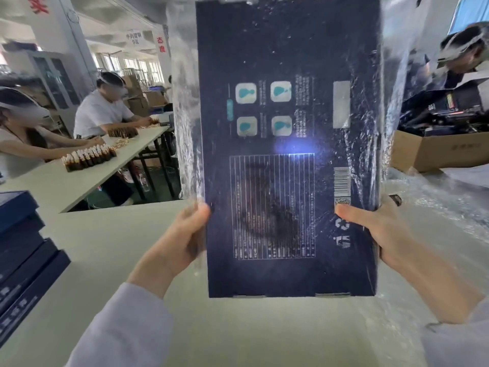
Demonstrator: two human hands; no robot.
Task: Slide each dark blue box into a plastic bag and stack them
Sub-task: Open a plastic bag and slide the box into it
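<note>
A large dark blue box [288, 144] is held upright above the table, its printed back with a table and barcode facing me. A clear plastic bag [185, 107] covers its upper part and hangs loose along both sides. My left hand [185, 234] grips the box's lower left edge together with the bag, thumb on the front. Gripping the lower right edge is my right hand [370, 229], its thumb by the QR code. The bottom of the box sticks out of the bag.
A stack of dark blue boxes [23, 258] lies at the table's left edge. More clear plastic bags [436, 207] are spread on the right. A cardboard carton [434, 149] stands at the back right. Two people sit at a long table [79, 176] on the left, another at far right.
</note>
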